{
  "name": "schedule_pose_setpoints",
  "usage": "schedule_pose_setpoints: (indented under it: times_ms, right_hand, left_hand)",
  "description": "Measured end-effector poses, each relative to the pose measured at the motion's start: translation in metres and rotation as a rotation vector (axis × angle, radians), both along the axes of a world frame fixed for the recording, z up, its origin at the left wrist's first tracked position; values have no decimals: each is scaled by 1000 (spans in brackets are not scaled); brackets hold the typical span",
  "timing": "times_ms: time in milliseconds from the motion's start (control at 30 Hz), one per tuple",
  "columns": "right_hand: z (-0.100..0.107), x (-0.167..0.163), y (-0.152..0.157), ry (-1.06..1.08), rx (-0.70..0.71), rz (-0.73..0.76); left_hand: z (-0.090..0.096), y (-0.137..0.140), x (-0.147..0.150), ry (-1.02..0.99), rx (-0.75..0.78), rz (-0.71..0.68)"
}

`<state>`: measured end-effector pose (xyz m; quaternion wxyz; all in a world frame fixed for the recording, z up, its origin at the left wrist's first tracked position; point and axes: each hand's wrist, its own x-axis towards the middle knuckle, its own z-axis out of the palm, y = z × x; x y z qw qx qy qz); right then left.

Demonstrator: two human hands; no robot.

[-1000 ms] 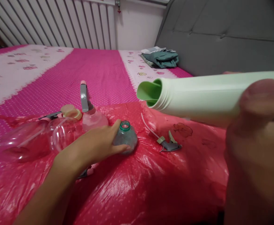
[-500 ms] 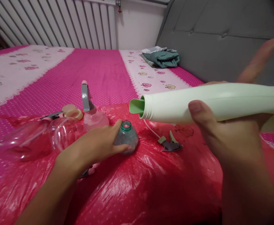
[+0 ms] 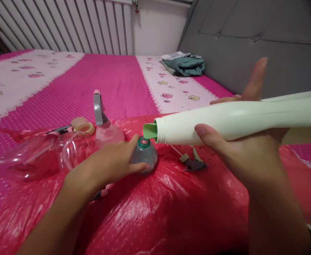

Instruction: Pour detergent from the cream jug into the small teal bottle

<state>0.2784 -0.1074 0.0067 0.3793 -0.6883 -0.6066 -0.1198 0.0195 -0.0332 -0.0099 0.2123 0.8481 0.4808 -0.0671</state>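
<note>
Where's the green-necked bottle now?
In the head view, the green-necked bottle stands below centre on the red plastic sheet, gripped by the left hand, left of the loose spray head.

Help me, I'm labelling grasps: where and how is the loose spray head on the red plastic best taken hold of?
Probably by its grey body, pinched across and approached from the near side. The trigger juts toward the picture's top and the thin tube runs off far-left, passing behind the pale bottle in view, so the near side looks easier.
</note>
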Motion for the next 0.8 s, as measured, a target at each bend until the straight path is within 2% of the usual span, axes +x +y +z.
schedule_pose_setpoints:
  times_ms: [100,200,400,600,700,800]
  right_hand:
    - [1,-1,0,139,-63,24]
    - [0,-2,2,182,-22,44]
    - [-4,-5,0,-23,88,41]
    - [-6,0,-1,35,33,114]
    - [-5,1,-2,36,77,47]
    - [-3,5,-5,-109,77,-19]
  left_hand:
    - [0,0,0,10,1,0]
    - [1,0,1,10,-2,-3]
    - [8,-4,3,-20,-31,-3]
    - [4,-3,2,-42,17,-43]
    - [2,-2,1,-23,17,-22]
    - [2,-3,2,11,29,-5]
